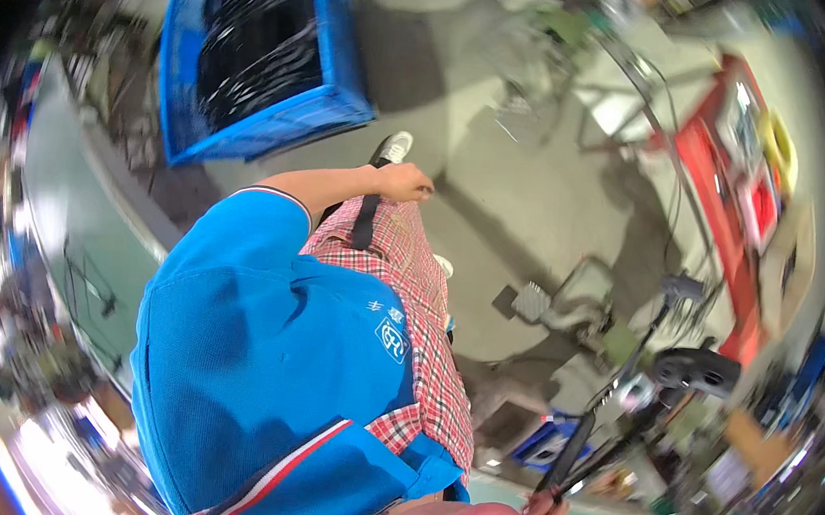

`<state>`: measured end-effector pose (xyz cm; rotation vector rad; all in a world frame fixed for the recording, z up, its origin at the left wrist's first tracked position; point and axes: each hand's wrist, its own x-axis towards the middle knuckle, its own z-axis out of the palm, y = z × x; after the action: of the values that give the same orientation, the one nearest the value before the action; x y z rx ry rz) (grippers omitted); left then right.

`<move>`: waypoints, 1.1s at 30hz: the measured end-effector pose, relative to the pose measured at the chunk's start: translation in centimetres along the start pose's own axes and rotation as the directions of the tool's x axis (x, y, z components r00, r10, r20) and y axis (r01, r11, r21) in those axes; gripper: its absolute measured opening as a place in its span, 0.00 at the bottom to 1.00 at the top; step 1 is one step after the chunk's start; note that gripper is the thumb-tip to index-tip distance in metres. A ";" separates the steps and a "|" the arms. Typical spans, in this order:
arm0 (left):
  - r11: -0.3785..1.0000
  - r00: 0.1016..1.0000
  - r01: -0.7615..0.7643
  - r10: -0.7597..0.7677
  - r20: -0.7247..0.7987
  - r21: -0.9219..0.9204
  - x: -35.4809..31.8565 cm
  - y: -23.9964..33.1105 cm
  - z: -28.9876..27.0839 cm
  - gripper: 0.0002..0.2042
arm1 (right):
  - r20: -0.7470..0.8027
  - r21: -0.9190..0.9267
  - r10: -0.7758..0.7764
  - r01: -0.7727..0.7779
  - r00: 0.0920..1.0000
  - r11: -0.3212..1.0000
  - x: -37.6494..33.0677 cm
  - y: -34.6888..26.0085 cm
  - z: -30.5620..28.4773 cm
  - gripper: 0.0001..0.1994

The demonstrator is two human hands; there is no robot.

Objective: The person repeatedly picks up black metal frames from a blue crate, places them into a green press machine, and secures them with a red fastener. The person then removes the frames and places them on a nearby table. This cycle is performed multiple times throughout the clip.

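My left hand (404, 182) hangs in front of my red plaid apron (404, 242), its fingers loosely curled with nothing visible in them. A black strap (365, 222) lies on the apron just below the wrist. Low in the view, my right hand (545, 511) shows only in part. It appears closed around the lower end of black rods (577, 449). These run up to a dark, rounded black fitting (697, 371), whose kind I cannot make out. My right forearm is hidden.
A blue crate (349, 85) full of shiny black items stands ahead at left. A green-topped table (67, 168) runs along the left. At right are a red-edged bench (713, 186) with goods on it and a metal pedal stand (565, 305). My shoe (398, 146) is on the grey floor.
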<state>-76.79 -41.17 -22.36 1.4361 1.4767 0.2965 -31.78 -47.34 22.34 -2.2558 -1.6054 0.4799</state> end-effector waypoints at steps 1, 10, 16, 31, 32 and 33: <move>0.999 0.989 0.036 -0.040 -0.142 -0.031 -1.2 -4.6 -3.2 0.15 | 0.071 0.041 -0.125 0.123 0.990 0.992 2.0 -3.8 5.3 0.15; 0.582 0.272 0.753 -0.699 -0.661 -0.306 -13.5 -21.6 -15.1 0.12 | 0.715 0.179 -0.388 0.384 0.582 0.906 23.6 -14.0 20.4 0.13; 0.202 0.063 0.945 -0.885 -0.462 -0.257 -20.5 -38.9 -17.2 0.18 | 0.882 0.133 -0.251 0.301 0.399 0.944 22.9 -25.0 32.7 0.18; 0.786 0.110 0.596 -0.283 -0.953 -0.164 -28.8 -6.9 -39.6 0.13 | 0.898 0.214 -0.271 0.193 0.347 0.958 24.1 -29.2 33.7 0.11; 0.809 0.135 0.543 -0.351 -0.927 -0.227 -28.1 -4.0 -40.5 0.12 | 0.882 0.245 -0.315 0.230 0.351 0.942 24.5 -30.0 33.9 0.12; 0.883 0.112 0.434 -0.249 -0.962 -0.178 -25.2 1.9 -38.0 0.10 | 0.865 0.260 -0.352 0.282 0.357 0.924 27.3 -28.4 30.2 0.12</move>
<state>-110.23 -45.05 8.42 0.8337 2.9227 0.9625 -60.75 -10.52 6.11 -1.5108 -2.3567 1.8476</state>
